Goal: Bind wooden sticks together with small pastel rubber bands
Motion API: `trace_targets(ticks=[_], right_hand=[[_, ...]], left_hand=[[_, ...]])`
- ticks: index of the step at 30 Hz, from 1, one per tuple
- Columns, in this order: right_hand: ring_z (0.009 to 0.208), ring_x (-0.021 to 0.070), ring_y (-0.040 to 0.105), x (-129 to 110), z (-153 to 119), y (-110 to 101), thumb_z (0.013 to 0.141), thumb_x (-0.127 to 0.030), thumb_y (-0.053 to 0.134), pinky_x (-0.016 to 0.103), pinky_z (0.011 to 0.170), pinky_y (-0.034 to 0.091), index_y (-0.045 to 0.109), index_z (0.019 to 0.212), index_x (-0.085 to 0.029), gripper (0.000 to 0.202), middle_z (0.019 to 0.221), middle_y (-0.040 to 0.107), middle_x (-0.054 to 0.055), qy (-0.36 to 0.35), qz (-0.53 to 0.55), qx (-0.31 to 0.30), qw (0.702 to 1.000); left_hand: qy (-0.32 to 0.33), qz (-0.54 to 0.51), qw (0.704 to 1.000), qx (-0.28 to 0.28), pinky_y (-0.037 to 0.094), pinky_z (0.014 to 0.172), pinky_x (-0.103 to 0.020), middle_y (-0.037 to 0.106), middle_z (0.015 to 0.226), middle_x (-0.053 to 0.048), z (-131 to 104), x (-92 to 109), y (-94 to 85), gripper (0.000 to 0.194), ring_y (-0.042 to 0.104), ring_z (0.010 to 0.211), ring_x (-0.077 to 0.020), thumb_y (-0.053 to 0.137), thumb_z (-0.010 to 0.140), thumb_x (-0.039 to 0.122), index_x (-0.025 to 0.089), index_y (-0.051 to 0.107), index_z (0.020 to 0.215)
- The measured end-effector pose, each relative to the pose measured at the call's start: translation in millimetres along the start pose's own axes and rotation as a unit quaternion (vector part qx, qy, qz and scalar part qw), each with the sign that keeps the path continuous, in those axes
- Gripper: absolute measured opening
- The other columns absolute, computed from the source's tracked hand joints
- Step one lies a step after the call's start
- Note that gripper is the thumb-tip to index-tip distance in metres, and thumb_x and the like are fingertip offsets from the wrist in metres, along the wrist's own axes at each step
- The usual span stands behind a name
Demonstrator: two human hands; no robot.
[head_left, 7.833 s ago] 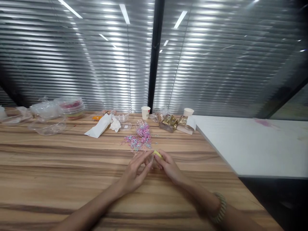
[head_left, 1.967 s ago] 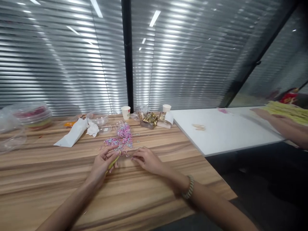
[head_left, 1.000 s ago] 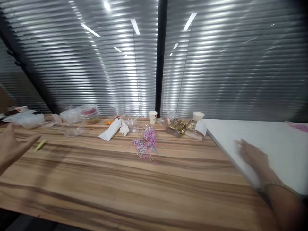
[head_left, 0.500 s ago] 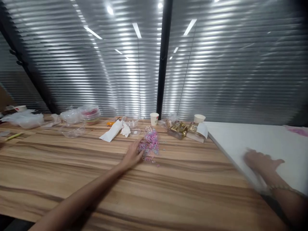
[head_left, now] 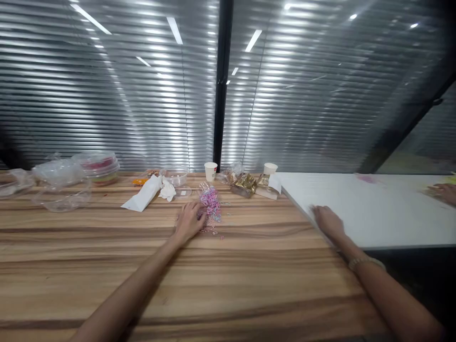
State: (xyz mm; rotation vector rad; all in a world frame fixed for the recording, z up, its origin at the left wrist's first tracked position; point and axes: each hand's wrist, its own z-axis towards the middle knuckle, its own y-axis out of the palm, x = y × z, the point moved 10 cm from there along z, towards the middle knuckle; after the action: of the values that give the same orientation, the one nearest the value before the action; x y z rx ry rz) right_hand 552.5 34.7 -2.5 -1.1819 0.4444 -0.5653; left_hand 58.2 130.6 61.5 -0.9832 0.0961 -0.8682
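A loose pile of small pink, purple and blue pieces (head_left: pixel 211 202) lies on the wooden table (head_left: pixel 171 280), with a few pieces scattered at its near side. My left hand (head_left: pixel 190 221) rests at the pile's left edge, palm down, fingers bent over some pieces; whether it grips any is hidden. My right hand (head_left: pixel 327 222), wearing a beaded bracelet at the wrist, is over the seam between the wooden table and the white table (head_left: pixel 374 213). Its fingers are blurred, and nothing can be made out in them.
Behind the pile stand a paper cup (head_left: pixel 210 171), gold wrappers (head_left: pixel 245 184) and another cup (head_left: pixel 270 168). White paper (head_left: pixel 143 194), a crumpled tissue (head_left: pixel 167 190) and clear plastic containers (head_left: pixel 98 166) lie to the left. Another person's hand (head_left: pixel 445 192) is at the far right.
The view has turned to the right. My right hand has moved left over the white table to the seam. My left hand stays beside the pile, its fingers more bent.
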Motion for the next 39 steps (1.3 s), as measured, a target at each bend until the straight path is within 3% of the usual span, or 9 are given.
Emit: trace_targets(ticks=[4,8,10,13,16,19,23,31,39], right_hand=[[0.074,-0.0057,0.038,-43.0,-22.4,-35.5,0.082,-0.060,0.014,0.006,0.070,0.027,0.057,0.103,-0.019,0.063,0.098,0.048,0.004,-0.063,0.092,0.024,0.993],[0.082,-0.0043,0.041,-121.4,-50.5,-80.7,0.079,-0.062,0.020,0.005,0.074,0.031,0.055,0.106,-0.016,0.064,0.099,0.049,0.004,-0.170,0.217,0.066,0.959],[0.091,-0.0037,0.043,-177.1,-69.3,-87.6,0.080,-0.059,0.021,0.006,0.082,0.034,0.055,0.107,-0.016,0.061,0.105,0.048,0.004,-0.249,0.276,0.041,0.927],[0.095,-0.0040,0.044,-251.3,-94.0,-80.9,0.083,-0.053,0.023,0.006,0.086,0.035,0.053,0.110,-0.019,0.054,0.107,0.047,0.001,-0.317,0.339,-0.013,0.886],[0.097,-0.0036,0.043,-286.4,-104.1,-73.3,0.084,-0.049,0.024,0.006,0.086,0.035,0.053,0.110,-0.017,0.051,0.107,0.047,0.002,-0.296,0.391,-0.017,0.872],[0.093,-0.0039,0.043,-294.8,-112.3,-67.6,0.085,-0.044,0.023,0.005,0.081,0.034,0.052,0.110,-0.018,0.047,0.105,0.048,0.000,-0.287,0.400,-0.019,0.870],[0.088,-0.0039,0.043,-280.1,-113.8,-61.3,0.082,-0.045,0.029,0.004,0.076,0.031,0.051,0.105,-0.014,0.044,0.101,0.050,0.001,-0.247,0.427,-0.032,0.869],[0.072,-0.0089,0.043,-271.5,-104.8,-39.4,0.077,-0.058,0.030,-0.001,0.065,0.030,0.038,0.113,-0.010,0.060,0.095,0.052,0.001,-0.155,0.541,-0.155,0.812],[0.064,-0.0089,0.041,-274.6,-112.7,-38.7,0.076,-0.065,0.023,0.000,0.059,0.028,0.048,0.086,-0.006,0.065,0.080,0.052,0.001,-0.140,0.551,-0.167,0.805]], left_hand=[[0.041,0.012,0.998,-0.050,0.029,0.098,-0.040,0.055,0.114,-0.007,1.0,13.6,15.7,0.031,0.046,0.107,-0.0226,0.046,0.083,0.033,0.018,0.055,0.108],[0.042,0.013,0.997,-0.060,0.028,0.100,-0.038,0.058,0.111,-0.006,1.9,11.7,17.6,0.029,0.048,0.105,-0.0190,0.034,0.089,0.030,0.017,0.055,0.105],[0.036,0.012,0.997,-0.060,0.029,0.099,-0.037,0.059,0.107,-0.006,1.8,9.1,16.4,0.030,0.050,0.102,-0.0182,0.032,0.090,0.029,0.016,0.057,0.097],[0.023,0.015,0.998,-0.063,0.032,0.096,-0.036,0.058,0.107,-0.007,1.2,6.2,16.3,0.032,0.049,0.102,-0.0186,0.030,0.091,0.031,0.015,0.058,0.092],[0.023,0.022,0.997,-0.075,0.031,0.098,-0.037,0.057,0.110,-0.006,0.5,6.8,20.1,0.033,0.047,0.106,-0.0187,0.031,0.091,0.032,0.017,0.059,0.097],[0.027,0.027,0.996,-0.083,0.031,0.098,-0.037,0.057,0.112,-0.006,0.1,7.1,23.6,0.033,0.048,0.107,-0.0186,0.032,0.090,0.033,0.017,0.058,0.102],[0.027,0.026,0.996,-0.078,0.033,0.097,-0.039,0.056,0.114,-0.007,-0.2,6.0,22.9,0.035,0.047,0.108,-0.0201,0.033,0.090,0.034,0.017,0.058,0.107],[0.051,-0.040,0.997,-0.043,0.036,0.092,-0.035,0.061,0.106,-0.006,-1.7,14.3,5.4,0.028,0.050,0.101,-0.0183,0.041,0.087,0.028,0.017,0.064,0.098],[-0.039,-0.152,0.987,-0.012,0.045,0.076,-0.027,0.066,0.087,-0.004,-6.0,10.5,0.2,0.015,0.058,0.083,-0.0147,0.051,0.080,0.021,0.015,0.064,0.085]])
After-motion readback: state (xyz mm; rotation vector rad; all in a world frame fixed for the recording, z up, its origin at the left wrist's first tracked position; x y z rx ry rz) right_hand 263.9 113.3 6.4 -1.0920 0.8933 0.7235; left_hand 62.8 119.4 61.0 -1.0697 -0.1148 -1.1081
